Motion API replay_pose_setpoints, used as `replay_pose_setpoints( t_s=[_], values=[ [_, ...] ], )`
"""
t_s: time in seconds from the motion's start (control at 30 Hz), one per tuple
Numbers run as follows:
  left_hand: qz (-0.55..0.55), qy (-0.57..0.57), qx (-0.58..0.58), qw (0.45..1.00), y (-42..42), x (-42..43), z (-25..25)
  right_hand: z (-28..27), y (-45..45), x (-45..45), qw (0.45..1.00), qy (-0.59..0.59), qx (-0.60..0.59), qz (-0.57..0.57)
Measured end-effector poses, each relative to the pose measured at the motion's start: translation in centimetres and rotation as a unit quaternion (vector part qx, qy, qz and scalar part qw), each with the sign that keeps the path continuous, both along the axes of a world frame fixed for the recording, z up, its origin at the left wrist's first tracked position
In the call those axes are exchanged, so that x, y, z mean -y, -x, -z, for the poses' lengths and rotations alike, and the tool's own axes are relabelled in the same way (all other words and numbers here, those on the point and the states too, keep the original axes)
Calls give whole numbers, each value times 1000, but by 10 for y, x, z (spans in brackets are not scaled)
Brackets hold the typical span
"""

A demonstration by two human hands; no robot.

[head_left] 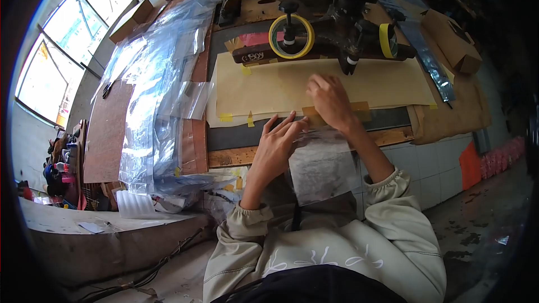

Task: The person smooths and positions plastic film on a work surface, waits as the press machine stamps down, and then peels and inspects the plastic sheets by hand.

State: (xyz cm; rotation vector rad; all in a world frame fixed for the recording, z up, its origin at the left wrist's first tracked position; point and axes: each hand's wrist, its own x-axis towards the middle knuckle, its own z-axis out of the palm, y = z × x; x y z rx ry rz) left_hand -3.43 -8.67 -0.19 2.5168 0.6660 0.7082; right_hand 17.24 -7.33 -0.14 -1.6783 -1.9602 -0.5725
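A clear plastic bag (324,168) hangs over the front edge of the bench toward my lap. My left hand (276,147) is at its upper left corner, palm down, fingers stretched forward and slightly apart. An amber strip (360,113) lies across the bench edge just above the bag. Over it, my right hand (331,101) is raised with the fingers curled together; whatever may be between the fingertips is hidden. Beneath my right hand lies a large tan paper sheet (264,87), with small yellow tape pieces (225,117) along its edge.
A dark machine bar (325,50) crosses behind the sheet, with yellow tape rolls (291,36) on it. Long clear plastic sleeves (160,78) cover the left side. An open cardboard box (451,39) and brown paper (455,109) are at the right.
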Motion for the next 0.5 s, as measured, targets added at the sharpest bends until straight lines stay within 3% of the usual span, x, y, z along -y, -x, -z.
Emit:
replay_pose_setpoints(
  t_s=[0.07, 0.5],
  values=[
    [-8, 22, 20, 1000, -2, -4, 5, 6, 4, 2, 997, 59, -42, -19],
    [31, 7, 31, 999, -1, -14, 2, 25, 3, 1, 992, 127, -27, 8]
  ],
)
